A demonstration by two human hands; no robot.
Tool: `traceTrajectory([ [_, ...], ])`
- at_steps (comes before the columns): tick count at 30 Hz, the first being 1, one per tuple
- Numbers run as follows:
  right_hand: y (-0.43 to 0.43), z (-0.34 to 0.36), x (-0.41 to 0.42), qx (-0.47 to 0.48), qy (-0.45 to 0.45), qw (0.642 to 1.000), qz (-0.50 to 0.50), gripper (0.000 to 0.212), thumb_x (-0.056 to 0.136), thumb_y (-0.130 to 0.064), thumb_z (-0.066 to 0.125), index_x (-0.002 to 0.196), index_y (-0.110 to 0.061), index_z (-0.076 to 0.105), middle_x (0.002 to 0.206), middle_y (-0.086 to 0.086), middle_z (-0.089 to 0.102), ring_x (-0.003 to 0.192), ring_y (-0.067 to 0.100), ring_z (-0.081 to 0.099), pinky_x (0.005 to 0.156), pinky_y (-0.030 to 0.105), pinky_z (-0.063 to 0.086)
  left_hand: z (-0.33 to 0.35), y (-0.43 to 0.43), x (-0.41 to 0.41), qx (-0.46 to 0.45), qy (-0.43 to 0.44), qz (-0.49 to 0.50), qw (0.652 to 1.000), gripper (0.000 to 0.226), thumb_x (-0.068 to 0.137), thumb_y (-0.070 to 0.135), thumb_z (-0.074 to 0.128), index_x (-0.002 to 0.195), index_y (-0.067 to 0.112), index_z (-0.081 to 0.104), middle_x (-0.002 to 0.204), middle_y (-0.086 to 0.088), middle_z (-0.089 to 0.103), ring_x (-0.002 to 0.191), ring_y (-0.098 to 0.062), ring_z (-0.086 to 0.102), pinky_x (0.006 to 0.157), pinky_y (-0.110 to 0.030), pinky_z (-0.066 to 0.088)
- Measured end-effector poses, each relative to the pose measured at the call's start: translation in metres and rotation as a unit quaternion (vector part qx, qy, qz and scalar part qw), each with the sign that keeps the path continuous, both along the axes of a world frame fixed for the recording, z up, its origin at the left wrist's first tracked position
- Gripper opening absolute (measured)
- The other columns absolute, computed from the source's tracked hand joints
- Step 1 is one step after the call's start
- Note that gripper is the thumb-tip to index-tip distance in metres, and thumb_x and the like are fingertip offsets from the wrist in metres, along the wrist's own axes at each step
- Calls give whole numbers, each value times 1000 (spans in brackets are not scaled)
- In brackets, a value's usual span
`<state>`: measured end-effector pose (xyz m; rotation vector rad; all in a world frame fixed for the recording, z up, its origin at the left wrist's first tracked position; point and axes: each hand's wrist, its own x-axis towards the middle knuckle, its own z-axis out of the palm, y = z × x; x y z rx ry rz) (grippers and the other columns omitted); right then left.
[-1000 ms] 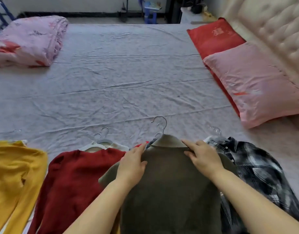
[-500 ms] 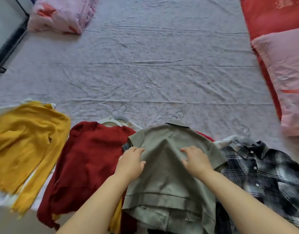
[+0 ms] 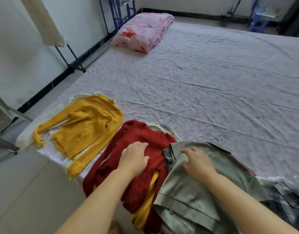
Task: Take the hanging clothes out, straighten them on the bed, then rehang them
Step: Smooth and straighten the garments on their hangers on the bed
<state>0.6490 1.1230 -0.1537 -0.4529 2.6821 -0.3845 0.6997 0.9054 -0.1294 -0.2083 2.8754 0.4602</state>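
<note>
Soft, even daylight, faint shadows, slight motion blur, wide-angle bending at edges.

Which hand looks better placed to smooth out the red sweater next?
The left, probably. The left hand lies palm-down on the red sweater, near its middle. The right hand rests on the olive-green shirt beside it and would have to cross over to reach.

Two hands (image 3: 134,157), four garments laid uppermost (image 3: 88,125), one folded quilt (image 3: 143,31)
</note>
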Motion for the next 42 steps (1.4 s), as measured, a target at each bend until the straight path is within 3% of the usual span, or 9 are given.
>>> traceTrajectory([
  [14,-279,21,80,12,44,995,85,48,89,-35,54,135,-28,44,131,-1,49,119,23,45,96,32,38,6,-276,112,9,7,90,996,45,89,31,54,132,23,43,133,1,46,123,-22,42,96,-34,35],
  [21,-401,25,114,3,38,993,113,47,88,-29,51,135,-26,45,128,1,50,114,24,47,93,33,39,2,-396,153,3,-28,110,994,49,89,32,54,134,22,42,136,-1,44,124,-23,41,100,-38,35],
  [30,-485,4,68,21,19,993,117,47,91,-33,52,137,-27,42,130,-1,47,120,22,43,95,32,38,-8,-479,116,6,-52,112,992,49,90,33,53,136,22,40,138,-1,42,127,-22,39,103,-38,35],
  [42,-562,-20,-30,17,-32,996,82,47,92,-33,52,137,-25,41,128,0,48,119,22,45,95,33,41,-10,-566,0,-5,-72,79,994,50,88,34,54,136,23,40,139,0,42,127,-21,40,103,-39,36],
])
